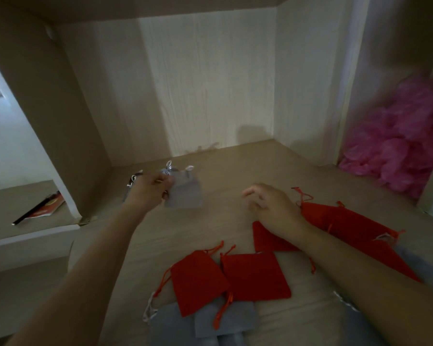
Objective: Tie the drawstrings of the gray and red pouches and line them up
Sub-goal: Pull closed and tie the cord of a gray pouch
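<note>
Head view looks forward and down, close over the desk (pixel 210 236)

- I see a gray pouch (pixel 185 193) at the far left, blurred, its white drawstring (pixel 170 168) looped at the top. The left hand (pixel 151 189) pinches its upper corner.
- Two red pouches (pixel 198 280) lie flat side by side near me, edges touching, strings loose.
- More red pouches (pixel 340 221) overlap on the right, partly hidden.
- Flat gray pouches (pixel 225 320) lie nearest, partly under the red pair.

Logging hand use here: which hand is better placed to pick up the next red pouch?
Right, probably: the right hand is empty, right beside a red pouch, while the left hand grips the gray pouch.
</note>
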The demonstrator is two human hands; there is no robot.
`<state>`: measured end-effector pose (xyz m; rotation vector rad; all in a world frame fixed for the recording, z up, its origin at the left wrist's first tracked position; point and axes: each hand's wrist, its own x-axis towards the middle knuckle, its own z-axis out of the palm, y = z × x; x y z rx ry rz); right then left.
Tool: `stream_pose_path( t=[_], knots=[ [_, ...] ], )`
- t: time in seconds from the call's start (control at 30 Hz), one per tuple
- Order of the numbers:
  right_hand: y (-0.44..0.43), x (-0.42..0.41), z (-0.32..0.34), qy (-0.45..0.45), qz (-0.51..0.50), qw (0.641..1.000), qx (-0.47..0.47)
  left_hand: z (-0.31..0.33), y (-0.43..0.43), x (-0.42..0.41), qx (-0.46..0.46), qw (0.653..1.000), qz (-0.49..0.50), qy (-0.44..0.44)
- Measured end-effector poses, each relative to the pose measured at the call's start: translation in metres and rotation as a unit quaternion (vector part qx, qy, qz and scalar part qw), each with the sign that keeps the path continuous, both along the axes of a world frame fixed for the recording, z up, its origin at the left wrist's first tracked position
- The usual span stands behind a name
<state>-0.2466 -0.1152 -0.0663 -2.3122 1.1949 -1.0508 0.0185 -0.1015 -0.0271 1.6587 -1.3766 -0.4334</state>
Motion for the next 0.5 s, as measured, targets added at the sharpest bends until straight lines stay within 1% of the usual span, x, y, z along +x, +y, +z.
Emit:
stream_pose_path(
  t=[0.07, 0.13, 0.17, 0.33, 0.4, 0.5],
  knots=[
    [-0.002, 0.001, -0.012, 0.086, -0.001, 0.996, -0.035, -0.004, -0.017, 0.019, 0.008, 0.999, 0.048, -0.010],
    [0.000, 0.005, -0.018, 0.121, 0.003, 0.992, -0.032, -0.009, -0.035, 0.037, 0.026, 0.998, 0.064, 0.011],
    [0.002, 0.007, -0.018, 0.132, 0.005, 0.991, -0.030, -0.011, -0.043, 0.042, 0.035, 0.997, 0.066, 0.005],
    [0.005, 0.009, -0.017, 0.154, 0.011, 0.988, -0.011, -0.022, -0.063, 0.058, 0.068, 0.991, 0.090, -0.074],
    [0.004, 0.009, -0.017, 0.154, 0.010, 0.988, -0.002, -0.022, -0.062, 0.058, 0.098, 0.980, 0.098, -0.140],
    [0.003, 0.009, -0.018, 0.161, 0.012, 0.987, 0.003, -0.020, -0.058, 0.054, 0.112, 0.966, 0.115, -0.201]
  ],
)
